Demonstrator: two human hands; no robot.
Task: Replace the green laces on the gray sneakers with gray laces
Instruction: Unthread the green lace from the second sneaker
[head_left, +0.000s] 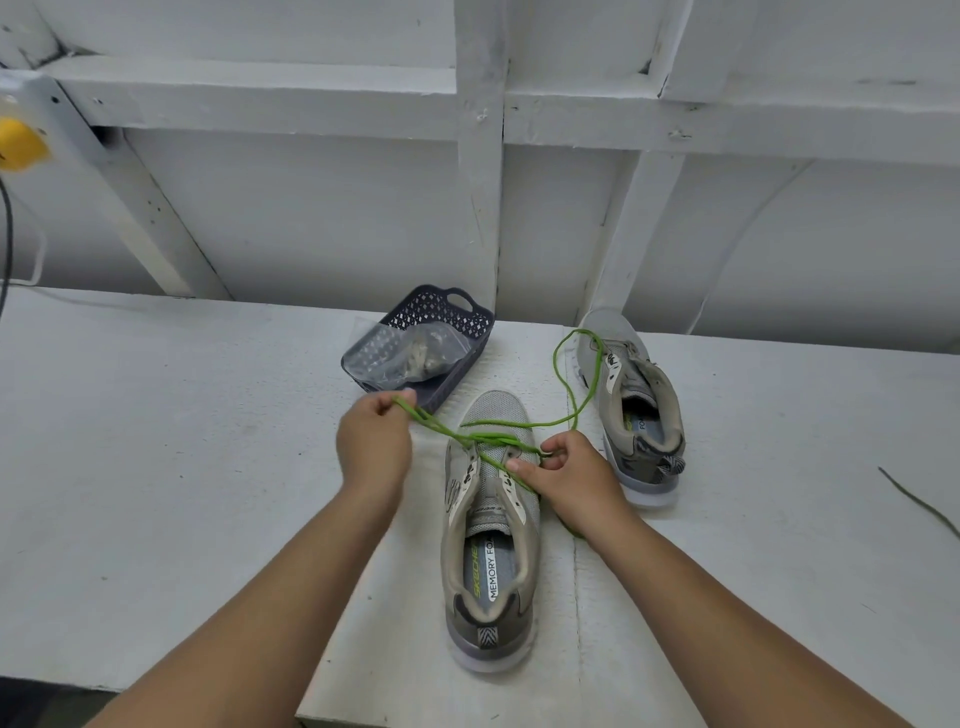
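Both arms stretched forward: left hand (373, 446) pinches a thin green lace (563, 384), pulled out left; right hand (569, 470) pinches it beside the near gray mesh sneaker (491, 525).

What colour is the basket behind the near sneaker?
Dark purple-grey basket, with a lattice wall; seen in the head view.

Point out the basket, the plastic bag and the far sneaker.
basket (470, 318): head view, on its lattice back wall.
plastic bag (382, 351): head view, on its clear front.
far sneaker (610, 318): head view, on its toe.
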